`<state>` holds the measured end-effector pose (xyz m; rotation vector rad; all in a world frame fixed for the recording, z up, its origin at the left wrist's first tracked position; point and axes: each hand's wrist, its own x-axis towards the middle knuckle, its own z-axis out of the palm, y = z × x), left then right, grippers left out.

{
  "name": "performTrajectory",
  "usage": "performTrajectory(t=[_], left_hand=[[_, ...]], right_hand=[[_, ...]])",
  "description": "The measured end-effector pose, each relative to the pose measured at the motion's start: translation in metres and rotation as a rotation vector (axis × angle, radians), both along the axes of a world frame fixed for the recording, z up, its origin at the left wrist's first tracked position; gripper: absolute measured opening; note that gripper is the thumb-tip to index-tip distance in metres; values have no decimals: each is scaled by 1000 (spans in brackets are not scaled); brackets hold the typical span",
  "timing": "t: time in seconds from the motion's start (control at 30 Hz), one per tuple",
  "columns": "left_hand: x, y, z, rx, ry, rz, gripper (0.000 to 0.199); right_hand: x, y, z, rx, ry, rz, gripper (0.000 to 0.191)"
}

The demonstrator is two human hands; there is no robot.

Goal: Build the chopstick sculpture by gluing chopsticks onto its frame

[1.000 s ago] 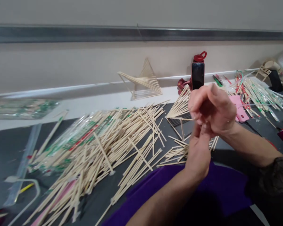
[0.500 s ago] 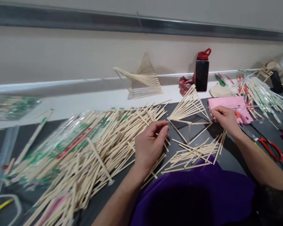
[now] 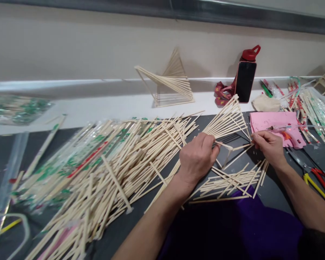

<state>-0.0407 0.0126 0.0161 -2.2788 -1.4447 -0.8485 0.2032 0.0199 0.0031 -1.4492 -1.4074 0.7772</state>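
Observation:
A frame of thin wooden sticks (image 3: 224, 122), with a fan of sticks along its upper side, stands on the dark table in front of me. My left hand (image 3: 197, 157) is closed at its left side, thumb and fingers pinching a stick of the frame. At the frame's right corner my right hand (image 3: 269, 148) is closed too, its fingertips pinched on the joint. Short loose sticks (image 3: 233, 180) lie just below the frame. A large heap of longer sticks (image 3: 130, 169) spreads to the left of my left hand.
Against the wall stands another twisted stick frame (image 3: 176, 90). Further right are a phone (image 3: 246, 82) leaning on a red-capped bottle (image 3: 250, 54), a pink sheet (image 3: 262, 119) with a glue gun (image 3: 286, 135), and pliers (image 3: 321, 177). Wrapped chopsticks (image 3: 78, 155) lie left.
My left hand has moved right and up, from beside the frame onto its left side, and closed on it. My right hand stays at the right corner. The view has shifted slightly.

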Motion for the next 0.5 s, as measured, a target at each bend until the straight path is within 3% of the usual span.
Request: performTrajectory(t=[0.2,0.37,0.5], left_hand=[[4,1,3,104,-30,-41,7],[1,-1,-2,81,-94,-103,10],[-5,-6,-4,86,-133,-144,24]], right_hand=[[-3,8,5,-6,-23,32,20],[-5,24,3,87,-258,18,19],[-7,32,-1,81,-400,-33,18]])
